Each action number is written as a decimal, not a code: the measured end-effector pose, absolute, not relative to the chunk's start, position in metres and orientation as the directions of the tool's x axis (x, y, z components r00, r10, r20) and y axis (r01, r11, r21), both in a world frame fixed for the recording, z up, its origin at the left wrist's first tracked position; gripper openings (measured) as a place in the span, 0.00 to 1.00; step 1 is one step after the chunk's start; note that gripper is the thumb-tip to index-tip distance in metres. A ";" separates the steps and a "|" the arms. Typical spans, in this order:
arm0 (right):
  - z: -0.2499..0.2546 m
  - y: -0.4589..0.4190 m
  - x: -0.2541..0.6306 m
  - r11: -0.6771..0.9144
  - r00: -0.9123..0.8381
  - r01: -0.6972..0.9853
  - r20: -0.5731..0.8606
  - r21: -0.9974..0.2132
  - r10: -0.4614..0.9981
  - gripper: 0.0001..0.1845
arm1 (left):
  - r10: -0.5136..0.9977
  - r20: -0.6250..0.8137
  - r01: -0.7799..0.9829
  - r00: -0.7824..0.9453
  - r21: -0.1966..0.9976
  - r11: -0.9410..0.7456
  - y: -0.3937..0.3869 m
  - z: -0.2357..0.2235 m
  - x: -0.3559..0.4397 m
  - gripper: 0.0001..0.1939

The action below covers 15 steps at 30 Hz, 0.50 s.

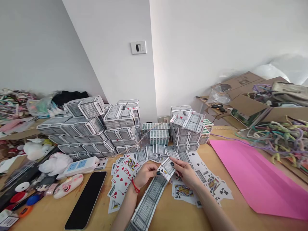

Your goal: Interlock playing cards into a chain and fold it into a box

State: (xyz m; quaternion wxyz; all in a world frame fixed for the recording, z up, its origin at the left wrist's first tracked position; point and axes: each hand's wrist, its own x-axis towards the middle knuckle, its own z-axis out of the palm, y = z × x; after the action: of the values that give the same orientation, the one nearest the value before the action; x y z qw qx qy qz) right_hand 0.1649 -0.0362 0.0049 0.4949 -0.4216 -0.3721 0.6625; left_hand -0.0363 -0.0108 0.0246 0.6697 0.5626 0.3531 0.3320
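Observation:
My left hand, with a red string at the wrist, pinches the left edge of a folded playing card. Thumb and fingers of my right hand grip the same card from the right. Its lower flap shows a black-suited face; its top shows a patterned back. Directly below it, a long strip of joined playing cards, backs up, runs toward me between my forearms; I cannot tell whether the two are attached. Loose face-up cards lie left of my hands, and more loose cards fan out at the right.
Stacked blocks of folded cards stand at the back left, with another stack behind my right hand. A black phone and a white power strip lie left. Pink paper and a cardboard box are at right.

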 end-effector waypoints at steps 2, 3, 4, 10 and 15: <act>0.004 -0.036 0.166 -0.232 -0.155 -0.345 -0.188 -0.910 0.970 0.30 | 0.844 -0.094 -0.048 0.529 0.989 0.141 -0.010 0.022 -0.037 0.12; 0.004 -0.036 0.166 -0.234 -0.160 -0.344 -0.189 -0.909 0.969 0.30 | 0.843 -0.095 -0.048 0.529 0.989 0.142 -0.009 0.021 -0.037 0.11; 0.004 -0.035 0.166 -0.236 -0.167 -0.345 -0.188 -0.909 0.968 0.30 | 0.842 -0.098 -0.046 0.530 0.988 0.144 -0.009 0.020 -0.037 0.11; 0.006 -0.035 0.169 -0.225 -0.189 -0.365 -0.165 -0.903 0.968 0.29 | 0.839 -0.122 -0.035 0.531 0.985 0.166 -0.010 0.022 -0.036 0.11; 0.005 -0.034 0.172 -0.230 -0.196 -0.331 -0.171 -0.915 0.966 0.30 | 0.843 -0.139 -0.044 0.520 0.981 0.188 -0.012 0.023 -0.035 0.11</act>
State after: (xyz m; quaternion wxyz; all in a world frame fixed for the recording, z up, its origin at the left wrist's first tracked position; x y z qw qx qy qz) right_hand 0.1717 -0.0338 0.0054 0.4845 -0.4089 -0.3879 0.6690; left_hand -0.0350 -0.0116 0.0227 0.6788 0.5469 0.3653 0.3266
